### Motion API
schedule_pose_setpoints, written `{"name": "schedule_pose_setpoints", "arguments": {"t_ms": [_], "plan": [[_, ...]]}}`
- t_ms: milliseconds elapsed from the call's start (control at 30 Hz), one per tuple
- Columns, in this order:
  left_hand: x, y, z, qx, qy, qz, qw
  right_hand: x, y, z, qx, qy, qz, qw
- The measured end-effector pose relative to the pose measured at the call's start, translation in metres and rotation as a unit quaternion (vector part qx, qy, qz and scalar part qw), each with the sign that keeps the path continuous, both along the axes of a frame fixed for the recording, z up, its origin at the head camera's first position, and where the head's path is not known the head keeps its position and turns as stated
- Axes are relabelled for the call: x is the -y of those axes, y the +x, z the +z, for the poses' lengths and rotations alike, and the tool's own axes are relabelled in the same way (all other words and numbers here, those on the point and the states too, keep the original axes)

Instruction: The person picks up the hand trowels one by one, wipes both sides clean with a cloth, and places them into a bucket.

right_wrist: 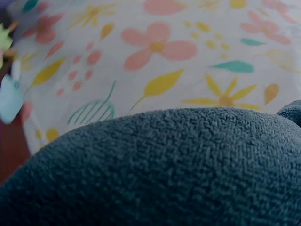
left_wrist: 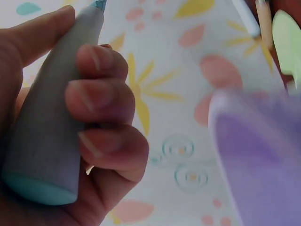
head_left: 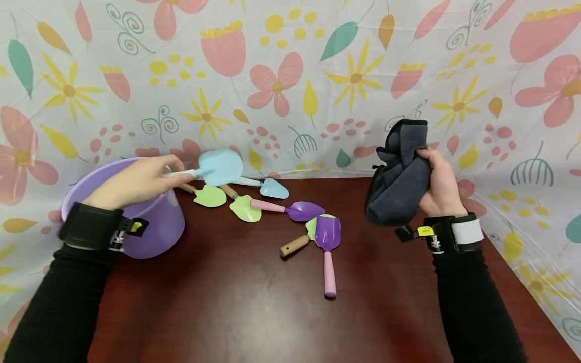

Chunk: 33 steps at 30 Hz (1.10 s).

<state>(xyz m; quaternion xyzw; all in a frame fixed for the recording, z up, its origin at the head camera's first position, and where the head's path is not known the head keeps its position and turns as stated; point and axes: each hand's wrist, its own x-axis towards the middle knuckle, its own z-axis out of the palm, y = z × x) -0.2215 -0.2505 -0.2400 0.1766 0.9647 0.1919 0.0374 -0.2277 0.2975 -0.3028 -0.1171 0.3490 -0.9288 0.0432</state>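
Note:
My left hand (head_left: 136,184) reaches over a purple bucket (head_left: 156,234) at the table's left and grips a light blue toy shovel (head_left: 221,164). In the left wrist view, fingers and thumb wrap round its thick, pale handle (left_wrist: 51,113). The blue blade hovers above the back edge of the table. On the right, my right hand (head_left: 440,184) holds up a bunched dark grey cloth (head_left: 395,186), its fingers mostly hidden behind the folds. That fuzzy cloth (right_wrist: 164,165) fills the lower half of the right wrist view.
Across the dark red table (head_left: 218,302) lie green trowels (head_left: 247,209), a smaller light blue trowel (head_left: 274,188), a purple trowel (head_left: 306,211) and a purple spade (head_left: 328,233) overlapping a wooden-handled green tool (head_left: 294,246). A flowered cloth backdrop (head_left: 281,126) rises behind.

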Motion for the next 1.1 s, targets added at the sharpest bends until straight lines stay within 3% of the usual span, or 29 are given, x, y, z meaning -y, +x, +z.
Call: {"name": "schedule_pose_setpoints", "arguments": {"t_ms": [133,233,333,467,600,867,1100], "plan": [[0.026,-0.002,0.013,-0.005,-0.037,0.029,0.9989,-0.002,-0.004,-0.002,0.029,0.11,-0.05,0.992],[0.045,0.001,0.02,0.0,-0.053,0.048,0.9974,-0.003,-0.005,-0.007,0.034,0.177,-0.075,0.981],[0.063,0.006,0.023,0.002,-0.067,0.062,0.9958,-0.005,-0.004,-0.014,0.047,0.241,-0.094,0.965],[0.086,0.011,0.02,0.002,-0.091,0.071,0.9933,-0.009,-0.002,-0.022,0.068,0.331,-0.11,0.935],[0.106,0.012,0.012,0.015,-0.102,0.086,0.9909,-0.013,-0.003,-0.029,0.08,0.382,-0.118,0.913],[0.125,0.013,0.003,0.029,-0.098,0.09,0.9907,-0.013,-0.008,-0.044,0.086,0.426,-0.112,0.894],[0.13,0.014,-0.003,0.044,-0.117,0.091,0.9879,-0.015,-0.009,-0.051,0.079,0.502,-0.116,0.854]]}}
